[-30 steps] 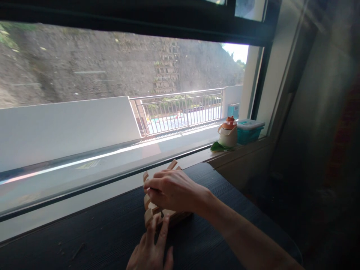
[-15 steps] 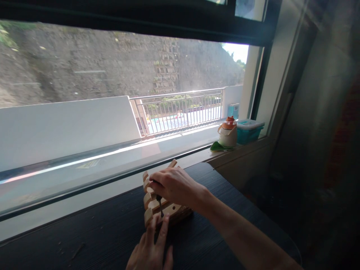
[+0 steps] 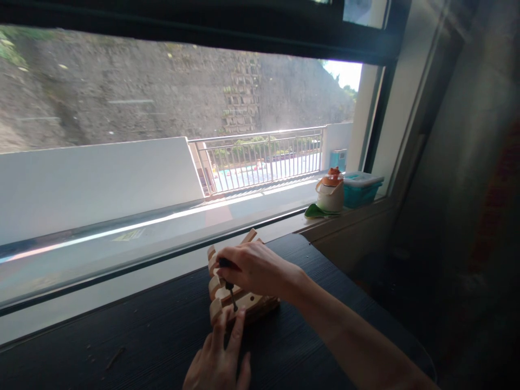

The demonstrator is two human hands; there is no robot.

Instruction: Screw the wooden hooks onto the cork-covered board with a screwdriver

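Observation:
A small wooden assembly of light slats (image 3: 219, 303) sits on the dark table (image 3: 142, 336) by the window. My right hand (image 3: 254, 268) is closed round a small dark-handled screwdriver (image 3: 229, 287), held upright with its tip down on the wood. My left hand (image 3: 219, 363) reaches in from below, two fingers stretched out and pressing against the near side of the wooden piece.
A window sill runs behind the table. On it at the right stand a white and orange pot (image 3: 330, 192) on a green leaf-shaped mat and a teal plastic box (image 3: 361, 189). A dark wall closes the right side.
My right hand has lifted slightly and uncovered the wooden slats, so the screwdriver shaft now shows. My left hand stays against the piece.

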